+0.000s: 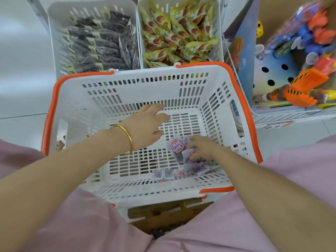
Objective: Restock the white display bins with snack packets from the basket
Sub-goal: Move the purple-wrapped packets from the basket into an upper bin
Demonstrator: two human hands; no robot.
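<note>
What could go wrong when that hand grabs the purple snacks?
The right hand grips a loose bunch of purple packets, so one may slip back into the basket. Both bins in view hold dark packets and yellow packets, none purple, so these might get mixed in wrongly.

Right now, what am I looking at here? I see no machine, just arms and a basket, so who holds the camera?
There is no machine: a person wears one camera on the head, looking down at their own hands. The white basket with an orange rim sits before them, nearly empty. The right hand grips purple snack packets; loose packets lie on the basket floor near it. The left hand, with a gold bangle, is open above the floor and holds nothing. Beyond stand two white display bins: the left bin holds dark packets, the right bin yellow and red packets. Toys sit on a shelf at the right.
</note>
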